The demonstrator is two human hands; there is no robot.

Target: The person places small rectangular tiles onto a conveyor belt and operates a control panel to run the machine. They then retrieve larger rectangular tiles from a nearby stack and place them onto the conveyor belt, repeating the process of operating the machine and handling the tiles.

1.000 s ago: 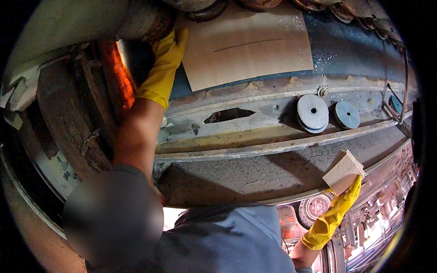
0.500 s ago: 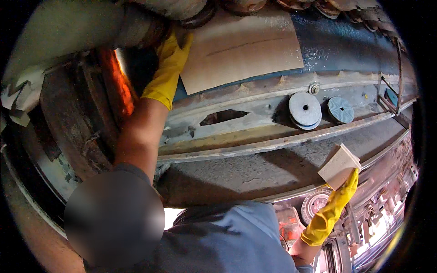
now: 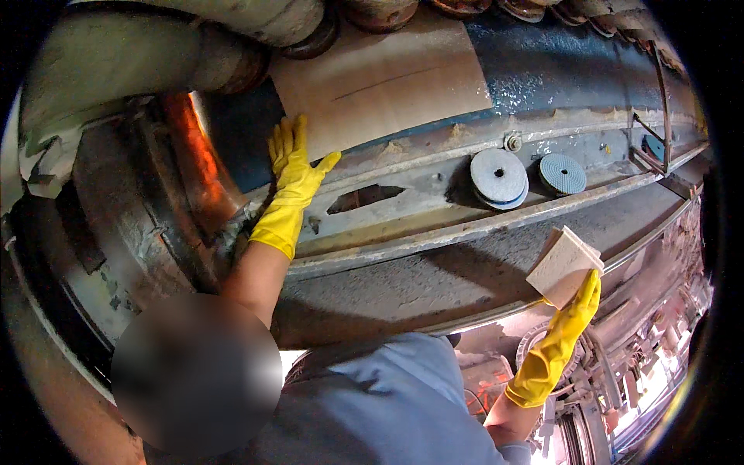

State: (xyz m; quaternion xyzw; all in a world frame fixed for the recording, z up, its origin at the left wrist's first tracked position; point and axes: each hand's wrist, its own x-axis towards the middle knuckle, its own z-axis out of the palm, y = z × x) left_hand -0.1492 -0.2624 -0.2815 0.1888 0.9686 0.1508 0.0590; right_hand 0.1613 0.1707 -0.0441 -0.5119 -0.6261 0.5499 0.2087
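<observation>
A flat beige slab (image 3: 387, 70) with a thin dark line across it lies on a blue belt (image 3: 542, 62). My left hand (image 3: 293, 174), in a yellow rubber glove, is open with fingers stretched out at the slab's near left corner. Whether its fingertips press on the slab or the belt is hard to tell. Low on the right, my right hand (image 3: 564, 325), gloved in yellow too, grips a small stack of square beige tile pieces (image 3: 566, 265), held out beside the metal ledge. Its fingers are partly hidden behind the stack.
Two round abrasive discs, one pale (image 3: 499, 178) and one blue-grey (image 3: 563, 173), lean on the metal trough (image 3: 434, 252) along the belt. Rusty round machine heads (image 3: 380, 12) hang over the far side. An orange glow (image 3: 203, 151) shows at left. Machinery stands lower right.
My left hand has drawn back toward me from the slab's far left side to its near corner, fingers now stretched. My right hand keeps hold of the tile pieces. The whole view has shifted slightly.
</observation>
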